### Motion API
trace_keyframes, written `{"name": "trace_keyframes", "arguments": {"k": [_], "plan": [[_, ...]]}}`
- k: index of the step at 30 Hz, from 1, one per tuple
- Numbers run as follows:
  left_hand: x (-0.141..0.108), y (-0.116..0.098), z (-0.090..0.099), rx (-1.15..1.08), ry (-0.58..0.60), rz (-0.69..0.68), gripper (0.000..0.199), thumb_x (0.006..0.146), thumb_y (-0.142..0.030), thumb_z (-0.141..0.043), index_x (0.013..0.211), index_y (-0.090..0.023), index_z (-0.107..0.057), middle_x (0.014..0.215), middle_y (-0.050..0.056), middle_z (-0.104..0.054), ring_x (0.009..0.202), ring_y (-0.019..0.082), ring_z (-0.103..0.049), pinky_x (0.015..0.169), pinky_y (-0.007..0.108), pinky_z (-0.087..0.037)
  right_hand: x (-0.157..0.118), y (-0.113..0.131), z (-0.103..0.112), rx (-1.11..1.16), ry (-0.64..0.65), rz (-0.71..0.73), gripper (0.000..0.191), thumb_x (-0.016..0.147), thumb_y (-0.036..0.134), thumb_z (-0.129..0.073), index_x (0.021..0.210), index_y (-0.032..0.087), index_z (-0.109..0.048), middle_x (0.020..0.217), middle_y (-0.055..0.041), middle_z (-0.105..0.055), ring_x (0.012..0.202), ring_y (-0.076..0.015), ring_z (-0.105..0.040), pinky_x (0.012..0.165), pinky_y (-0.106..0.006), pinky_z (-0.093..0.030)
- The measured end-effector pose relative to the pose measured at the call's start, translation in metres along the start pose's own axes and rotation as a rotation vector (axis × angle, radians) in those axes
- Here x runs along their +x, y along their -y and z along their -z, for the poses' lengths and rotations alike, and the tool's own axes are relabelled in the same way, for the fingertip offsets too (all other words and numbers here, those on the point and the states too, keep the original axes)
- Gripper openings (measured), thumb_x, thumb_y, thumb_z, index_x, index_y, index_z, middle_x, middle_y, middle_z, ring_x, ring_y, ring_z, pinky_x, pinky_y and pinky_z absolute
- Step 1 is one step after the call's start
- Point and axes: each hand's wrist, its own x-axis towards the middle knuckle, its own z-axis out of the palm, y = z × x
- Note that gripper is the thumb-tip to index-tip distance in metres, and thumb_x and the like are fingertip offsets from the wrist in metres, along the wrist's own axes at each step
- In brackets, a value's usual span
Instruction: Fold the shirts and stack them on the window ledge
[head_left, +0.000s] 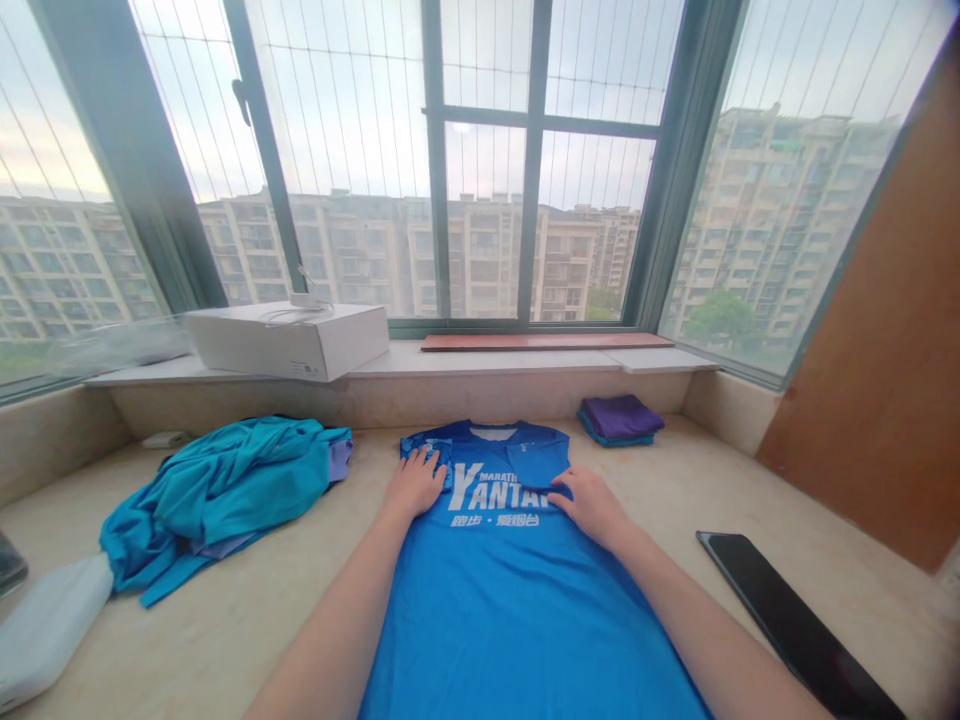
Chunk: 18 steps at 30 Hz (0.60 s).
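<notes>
A blue T-shirt with white lettering lies spread on the beige surface, its collar pointing away from me. Both short sleeves are turned inward over the chest. My left hand rests flat on the folded left sleeve, fingers stretched out. At the other side, my right hand has its thumb and index finger closed at the lower edge of the folded right sleeve. The shirt's bottom hem runs out of view.
A heap of teal clothing lies to the left, near a white rectangular case. Folded purple and teal garments sit at the back right. A long black flat object lies at right. A white box stands on the window ledge.
</notes>
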Motion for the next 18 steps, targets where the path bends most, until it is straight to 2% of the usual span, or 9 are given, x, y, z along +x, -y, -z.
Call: {"name": "trace_keyframes", "arguments": {"k": [4, 8, 12, 15, 18], "plan": [[0.000, -0.001, 0.002, 0.036, 0.021, 0.001, 0.061, 0.101, -0.042, -0.032, 0.151, -0.008, -0.045, 0.160, 0.021, -0.034, 0.150, 0.037, -0.028, 0.121, 0.054, -0.023, 0.004, 0.001, 0.000, -0.041, 0.030, 0.001, 0.029, 0.099, 0.031, -0.051, 0.109, 0.022, -0.077, 0.114, -0.0090, -0.072, 0.108, -0.0235, -0.064, 0.097, -0.030, -0.043], [0.001, -0.001, 0.004, 0.069, 0.037, 0.001, 0.062, 0.102, -0.043, -0.031, 0.152, -0.009, -0.044, 0.161, 0.020, -0.034, 0.150, 0.036, -0.028, 0.121, 0.054, -0.024, 0.004, -0.006, 0.006, -0.106, 0.035, -0.046, 0.033, 0.099, 0.017, -0.045, 0.106, 0.023, -0.077, 0.112, -0.0091, -0.073, 0.106, -0.0233, -0.065, 0.094, -0.031, -0.042], [0.001, -0.001, 0.004, 0.086, 0.046, 0.000, 0.062, 0.102, -0.043, -0.029, 0.152, -0.010, -0.043, 0.161, 0.019, -0.034, 0.151, 0.035, -0.028, 0.120, 0.054, -0.024, -0.003, -0.021, 0.017, -0.183, -0.013, -0.181, 0.039, 0.095, 0.004, -0.040, 0.106, 0.015, -0.076, 0.108, -0.0178, -0.073, 0.110, -0.0301, -0.064, 0.096, -0.040, -0.041], [0.000, -0.002, 0.005, 0.092, 0.047, -0.001, 0.062, 0.102, -0.043, -0.028, 0.153, -0.010, -0.042, 0.161, 0.019, -0.034, 0.151, 0.035, -0.028, 0.121, 0.054, -0.024, -0.004, -0.022, 0.022, -0.205, -0.073, -0.233, 0.041, 0.095, 0.007, -0.038, 0.117, 0.010, -0.072, 0.120, -0.0233, -0.069, 0.121, -0.0345, -0.059, 0.103, -0.047, -0.038], [0.000, -0.003, 0.005, 0.095, 0.046, 0.000, 0.062, 0.102, -0.043, -0.028, 0.153, -0.010, -0.042, 0.161, 0.019, -0.034, 0.151, 0.035, -0.028, 0.121, 0.053, -0.023, 0.000, -0.013, 0.014, -0.167, -0.083, -0.148, 0.044, 0.103, 0.025, -0.036, 0.139, 0.018, -0.060, 0.143, -0.0136, -0.059, 0.136, -0.0260, -0.050, 0.113, -0.039, -0.033]]}}
